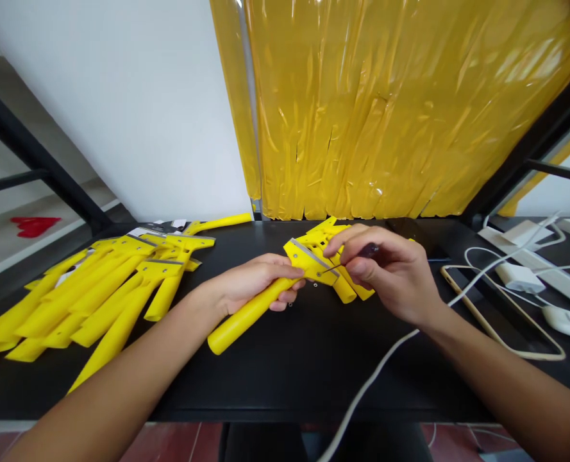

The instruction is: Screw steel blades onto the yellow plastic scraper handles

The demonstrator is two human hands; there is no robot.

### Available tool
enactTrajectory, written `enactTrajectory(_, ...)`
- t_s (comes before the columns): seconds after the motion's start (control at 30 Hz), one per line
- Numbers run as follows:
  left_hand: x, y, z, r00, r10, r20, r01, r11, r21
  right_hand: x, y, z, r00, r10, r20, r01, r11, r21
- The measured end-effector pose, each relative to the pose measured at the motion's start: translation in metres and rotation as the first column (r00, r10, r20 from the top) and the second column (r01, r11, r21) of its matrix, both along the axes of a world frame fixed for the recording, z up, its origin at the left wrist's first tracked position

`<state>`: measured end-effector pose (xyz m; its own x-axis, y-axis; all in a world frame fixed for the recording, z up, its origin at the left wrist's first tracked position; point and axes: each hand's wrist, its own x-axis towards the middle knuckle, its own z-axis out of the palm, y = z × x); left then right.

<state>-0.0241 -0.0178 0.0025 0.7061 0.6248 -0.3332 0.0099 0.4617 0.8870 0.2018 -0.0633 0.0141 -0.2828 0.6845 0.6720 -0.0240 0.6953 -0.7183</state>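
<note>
L hand grips yellow plastic scraper by handle, R hand pinches small screwdriver, tip at scraper's metal-edged head; open black worktop in front, stacked scrapers to L, white cable to R.

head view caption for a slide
Left hand holds a yellow plastic scraper, right hand a dark-handled screwdriver at its metal blade.

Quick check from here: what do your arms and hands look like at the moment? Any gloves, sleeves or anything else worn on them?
The left hand and right hand are bare, without gloves. The left forearm and right forearm show no sleeves. No watch, ring, band, cable or marking is visible on either.
</note>
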Motion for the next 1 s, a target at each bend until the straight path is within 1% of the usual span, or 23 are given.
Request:
enactTrajectory(0.07, 0.000, 0.000, 0.000, 0.999, 0.032, -0.001, -0.032, 0.999, 0.023, 0.001, 0.002, 0.001, 0.996, 0.033, 0.087, -0.036, 0.999, 0.027)
enactTrajectory(0.13, 0.001, -0.001, -0.001, 0.999, 0.048, -0.013, -0.047, 0.998, 0.044, 0.002, 0.004, 0.000, 0.989, 0.091, 0.117, -0.088, 0.996, -0.031)
enactTrajectory(0.2, 0.002, -0.002, -0.003, 0.999, 0.032, -0.038, -0.030, 0.998, 0.046, 0.003, 0.006, -0.002, 0.989, 0.132, 0.064, -0.124, 0.985, -0.119)
enactTrajectory(0.27, 0.004, -0.003, -0.005, 0.998, 0.007, -0.058, -0.005, 0.999, 0.035, 0.004, 0.009, -0.005, 0.991, 0.135, -0.024, -0.137, 0.979, -0.154)
enactTrajectory(0.33, 0.006, -0.005, -0.008, 0.998, 0.001, -0.070, 0.001, 1.000, 0.026, 0.004, 0.010, -0.007, 0.991, 0.121, -0.050, -0.127, 0.981, -0.147)
enactTrajectory(0.4, 0.007, -0.005, -0.009, 0.997, 0.033, -0.068, -0.031, 0.999, 0.035, 0.005, 0.011, -0.008, 0.992, 0.126, -0.018, -0.127, 0.981, -0.146)
enactTrajectory(0.47, 0.007, -0.004, -0.010, 0.996, 0.073, -0.057, -0.071, 0.996, 0.047, 0.003, 0.010, -0.009, 0.988, 0.156, -0.008, -0.155, 0.973, -0.169)
enactTrajectory(0.57, 0.007, -0.003, -0.011, 0.995, 0.094, -0.041, -0.092, 0.995, 0.046, 0.000, 0.008, -0.010, 0.980, 0.175, -0.096, -0.191, 0.963, -0.190)
enactTrajectory(0.67, 0.007, -0.004, -0.012, 0.996, 0.078, -0.044, -0.077, 0.996, 0.036, -0.001, 0.008, -0.011, 0.975, 0.115, -0.192, -0.149, 0.973, -0.175)
enactTrajectory(0.73, 0.007, -0.005, -0.013, 0.996, 0.074, -0.041, -0.072, 0.997, 0.040, -0.001, 0.008, -0.011, 0.979, 0.073, -0.191, -0.109, 0.976, -0.186)
enactTrajectory(0.77, 0.008, -0.005, -0.013, 0.996, 0.079, -0.037, -0.077, 0.996, 0.045, -0.001, 0.008, -0.011, 0.982, 0.074, -0.176, -0.110, 0.973, -0.201)
enactTrajectory(0.83, 0.008, -0.005, -0.014, 0.995, 0.099, -0.029, -0.098, 0.994, 0.056, -0.002, 0.008, -0.012, 0.978, 0.103, -0.180, -0.144, 0.962, -0.232)
enactTrajectory(0.93, 0.009, -0.004, -0.014, 0.989, 0.146, -0.035, -0.143, 0.987, 0.071, -0.004, 0.008, -0.014, 0.951, 0.161, -0.265, -0.227, 0.944, -0.240)
enactTrajectory(1.0, 0.009, -0.004, -0.015, 0.987, 0.155, -0.042, -0.151, 0.985, 0.080, -0.005, 0.008, -0.015, 0.948, 0.153, -0.280, -0.218, 0.951, -0.221)
